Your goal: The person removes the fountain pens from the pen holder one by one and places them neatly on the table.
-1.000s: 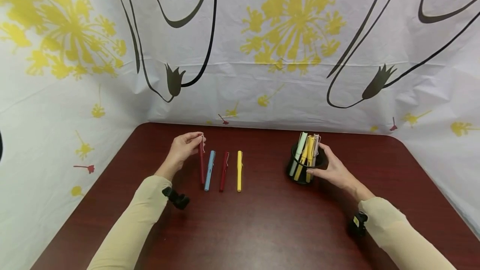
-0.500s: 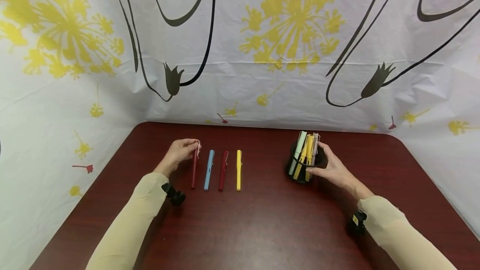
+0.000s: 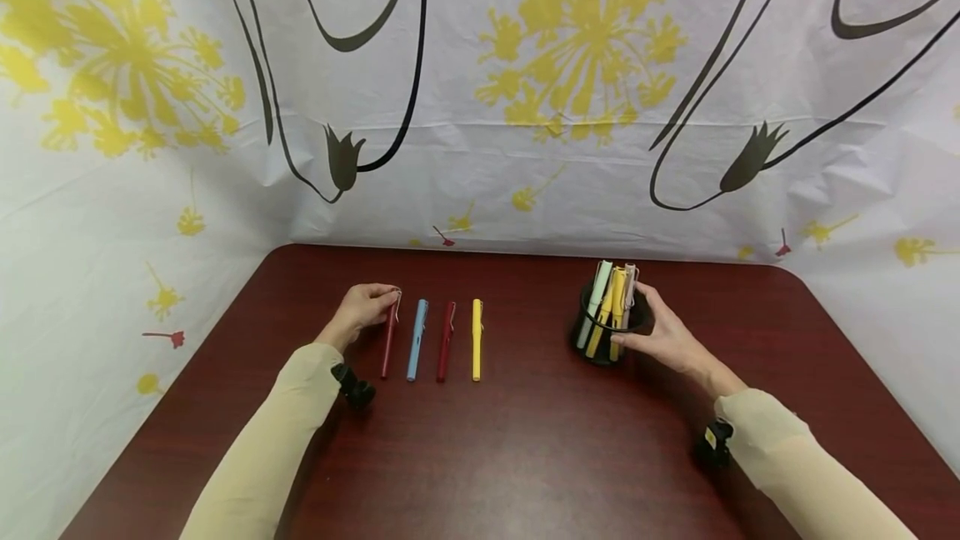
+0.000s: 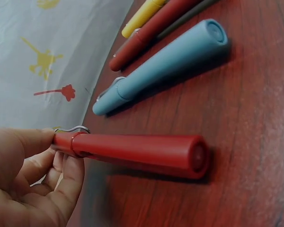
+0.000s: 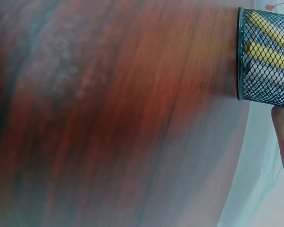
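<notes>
My left hand [image 3: 363, 312] pinches a red pen [image 3: 389, 342] by its clip end, between thumb and fingers. In the left wrist view the red pen [image 4: 137, 151] slants down, its far end at the tabletop. To its right lie a blue pen [image 3: 417, 342], a dark red pen [image 3: 446, 343] and a yellow pen [image 3: 477, 342], side by side. My right hand [image 3: 663, 336] holds a black mesh pen cup [image 3: 579, 338] around its right side. Pale green [image 3: 597, 294], yellow [image 3: 617, 298] and greyish [image 3: 630, 288] pens stand in the cup, leaning.
Everything stands on a dark reddish-brown table [image 3: 510, 457] with rounded far corners. A white cloth [image 3: 450, 190] printed with yellow flowers and dark stems hangs behind the table and along its sides. Dark wrist cameras sit on both sleeves.
My left hand has moved the red pen left, away from the blue pen, and lowered it to the tabletop. My right hand stays on the pen cup.
</notes>
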`<state>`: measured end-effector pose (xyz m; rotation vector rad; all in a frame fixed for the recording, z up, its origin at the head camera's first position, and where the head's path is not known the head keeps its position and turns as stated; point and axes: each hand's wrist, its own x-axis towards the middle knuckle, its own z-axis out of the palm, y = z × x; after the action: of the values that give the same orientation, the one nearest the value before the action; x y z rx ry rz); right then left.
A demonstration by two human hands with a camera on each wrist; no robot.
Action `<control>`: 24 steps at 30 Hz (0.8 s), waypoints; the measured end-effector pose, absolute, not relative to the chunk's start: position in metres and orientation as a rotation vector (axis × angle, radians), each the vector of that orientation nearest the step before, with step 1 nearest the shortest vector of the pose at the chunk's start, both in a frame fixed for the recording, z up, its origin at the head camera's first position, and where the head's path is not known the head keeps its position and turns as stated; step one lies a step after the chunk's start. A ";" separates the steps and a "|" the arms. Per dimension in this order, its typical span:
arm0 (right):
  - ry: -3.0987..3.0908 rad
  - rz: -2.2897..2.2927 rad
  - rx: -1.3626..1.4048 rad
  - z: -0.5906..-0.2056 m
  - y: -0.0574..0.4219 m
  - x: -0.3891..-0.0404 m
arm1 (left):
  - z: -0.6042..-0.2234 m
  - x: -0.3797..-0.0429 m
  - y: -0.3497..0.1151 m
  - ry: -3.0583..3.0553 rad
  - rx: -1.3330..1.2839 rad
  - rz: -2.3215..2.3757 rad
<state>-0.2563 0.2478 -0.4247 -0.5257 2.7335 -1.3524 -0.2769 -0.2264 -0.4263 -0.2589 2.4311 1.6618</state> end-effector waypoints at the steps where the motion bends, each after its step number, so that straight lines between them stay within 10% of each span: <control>1: 2.734 -1.352 -0.525 -0.425 0.248 -0.256 | -0.427 -0.277 -0.226 2.441 -0.260 1.657; 24: 2.706 -1.348 -0.506 -0.420 0.247 -0.255 | -0.435 -0.274 -0.216 2.904 -0.229 1.250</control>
<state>-0.2551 0.2475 -0.4200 -0.5058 2.7058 -1.3483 -0.2738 -0.2161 -0.4348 -0.2288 2.9042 1.2498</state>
